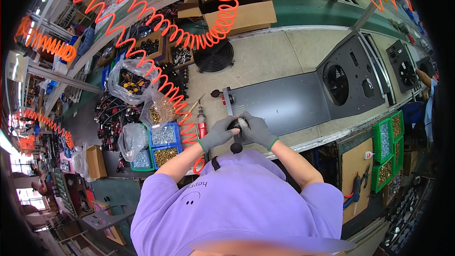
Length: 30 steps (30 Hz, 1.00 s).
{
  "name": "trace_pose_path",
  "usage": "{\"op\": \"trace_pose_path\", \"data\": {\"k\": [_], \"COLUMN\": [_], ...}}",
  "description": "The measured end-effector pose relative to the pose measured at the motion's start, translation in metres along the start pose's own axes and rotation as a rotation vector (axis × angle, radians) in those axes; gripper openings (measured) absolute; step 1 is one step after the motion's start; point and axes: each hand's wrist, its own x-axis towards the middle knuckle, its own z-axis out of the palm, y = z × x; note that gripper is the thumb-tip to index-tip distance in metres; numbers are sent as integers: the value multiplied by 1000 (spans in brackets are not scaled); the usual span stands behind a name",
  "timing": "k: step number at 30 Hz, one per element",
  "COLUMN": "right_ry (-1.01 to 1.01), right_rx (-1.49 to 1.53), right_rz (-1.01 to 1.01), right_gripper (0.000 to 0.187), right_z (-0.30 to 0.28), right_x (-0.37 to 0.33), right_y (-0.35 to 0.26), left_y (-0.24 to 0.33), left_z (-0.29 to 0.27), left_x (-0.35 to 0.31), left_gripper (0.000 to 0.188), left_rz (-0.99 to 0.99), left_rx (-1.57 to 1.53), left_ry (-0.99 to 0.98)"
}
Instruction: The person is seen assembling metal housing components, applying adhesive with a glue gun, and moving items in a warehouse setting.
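Note:
A dark grey sheet-metal panel (279,102) lies lengthwise on the bench, its narrow end near me and a round fan opening (336,83) in its raised far-right part. At the narrow end's near corner, my left hand (218,132) and my right hand (257,131), both in grey gloves, close together on a small black part (233,124), mostly hidden by the fingers. One black round knob (215,93) sticks out from that end's far corner. Another black round piece (236,148) shows just below my hands. Left of them lies a red powered screwdriver (202,127).
Blue bins (165,135) of screws and plastic bags (132,81) of parts stand at the left. An orange coiled hose (177,99) hangs across the bench. Behind are a black fan grille (214,57) and an open cardboard box (241,16). Green bins (383,147) sit at the right.

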Motion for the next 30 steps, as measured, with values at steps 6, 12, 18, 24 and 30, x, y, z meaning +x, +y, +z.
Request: {"op": "trace_pose_path", "data": {"k": [6,12,18,24,30], "right_ry": [-32,-3,-108,-190,-48], "right_rx": [-42,288,17,115,202], "right_rz": [182,-242,119,261,-59], "right_gripper": [31,33,37,46,50], "right_z": [3,-8,-9,-17,-12], "right_x": [-1,-9,-3,-3,-5], "right_y": [2,6,8,7,10], "left_y": [3,-11,-15,-14,-19], "left_z": [0,-2,7,2,3], "left_x": [0,1,4,4,3], "left_gripper": [53,51,49,47,47], "left_rz": [-10,-81,189,167,144], "left_rx": [-15,-144,189,170,164], "left_ry": [-21,-25,102,120,170]}}
